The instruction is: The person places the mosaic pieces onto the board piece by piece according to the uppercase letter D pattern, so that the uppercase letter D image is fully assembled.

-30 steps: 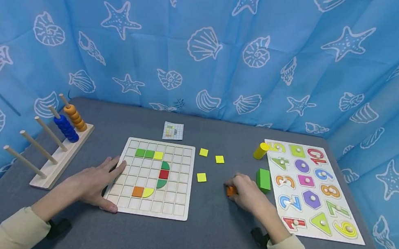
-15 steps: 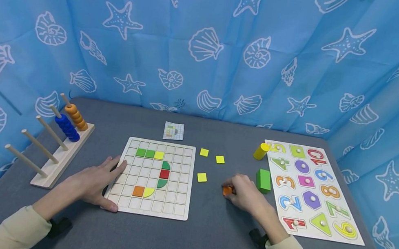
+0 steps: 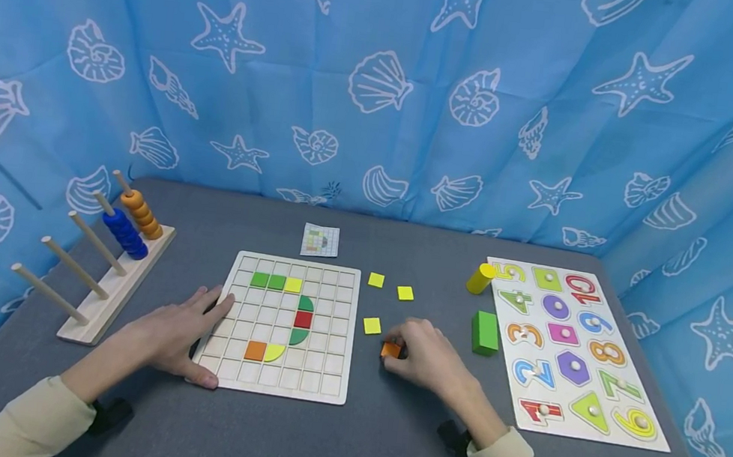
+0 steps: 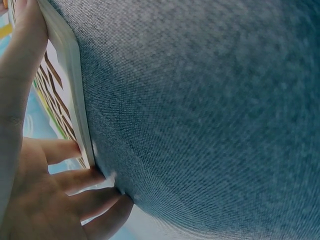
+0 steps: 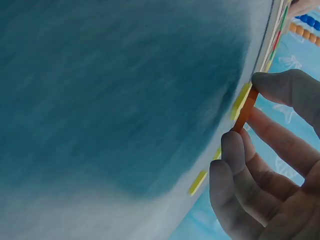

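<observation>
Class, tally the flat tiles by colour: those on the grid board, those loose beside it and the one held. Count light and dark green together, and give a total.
Green tiles: 4
Yellow tiles: 5
Orange tiles: 2, one in the right hand
Red tile: 1
Total: 12

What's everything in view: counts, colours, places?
grid board: one, pale wood, centre-left
board tiles: eight, green, yellow, red, orange, on board
loose squares: three, yellow, right of board
orange piece: one, orange, right of board
pattern card: one, mostly white, behind board
peg stand: one, pale wood, left
bead stacks: two, blue, orange, on peg stand
number puzzle: one, white, multicoloured pieces, right
cylinder: one, yellow, beside puzzle
block: one, green, beside puzzle
table: one, grey, underneath
curtain: one, blue and white, behind
sleeves: two, cream, near edge
wrist devices: two, black, by sleeves
left hand: one, board's left edge
right hand: one, pinching orange piece
</observation>
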`<state>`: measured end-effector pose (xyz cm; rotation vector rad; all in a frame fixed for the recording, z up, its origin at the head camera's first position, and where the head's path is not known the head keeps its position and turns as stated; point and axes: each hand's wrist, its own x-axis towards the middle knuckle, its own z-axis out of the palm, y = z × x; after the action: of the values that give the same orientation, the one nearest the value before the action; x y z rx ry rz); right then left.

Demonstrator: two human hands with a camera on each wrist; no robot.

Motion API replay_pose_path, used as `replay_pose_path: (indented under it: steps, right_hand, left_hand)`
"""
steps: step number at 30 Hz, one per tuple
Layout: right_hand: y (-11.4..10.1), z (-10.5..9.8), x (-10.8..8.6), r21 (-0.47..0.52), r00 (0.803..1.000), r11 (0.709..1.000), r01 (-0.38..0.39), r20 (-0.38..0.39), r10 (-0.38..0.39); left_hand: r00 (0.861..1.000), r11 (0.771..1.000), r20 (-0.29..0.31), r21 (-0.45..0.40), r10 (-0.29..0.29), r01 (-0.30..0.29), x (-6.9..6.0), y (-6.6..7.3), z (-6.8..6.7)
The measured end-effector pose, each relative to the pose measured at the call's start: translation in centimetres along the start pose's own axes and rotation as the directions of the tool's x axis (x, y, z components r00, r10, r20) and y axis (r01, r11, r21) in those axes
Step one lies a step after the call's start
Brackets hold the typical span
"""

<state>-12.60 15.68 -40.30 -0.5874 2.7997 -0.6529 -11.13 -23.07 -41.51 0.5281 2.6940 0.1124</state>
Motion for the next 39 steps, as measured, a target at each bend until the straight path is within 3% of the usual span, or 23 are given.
replay_pose_path:
  steps: [8,22,39]
  right_hand:
    - [-3.1,0.8,1.2,0.007,0.995,0.995,0.099,-0.036,-0.098]
    - [-8.6,2.5,3.9,-0.007,0.974,0.974,0.226,0.003,-0.226]
    - [-14.6,6.2,6.4,-0.141,0.935,0.924,0.355,0.034,-0.354]
  left_hand:
    - [0.999,1.000,-0.027,0.003,0.020,-0.020,-0.1,-0.2,0.0]
    - [1.000,1.000,0.003,0.013,-0.006,0.006,0.0,-0.1,-0.1]
    - [1.000,1.000,-0.010,-0.003,0.016,-0.016,-0.1,-0.3,-0.1]
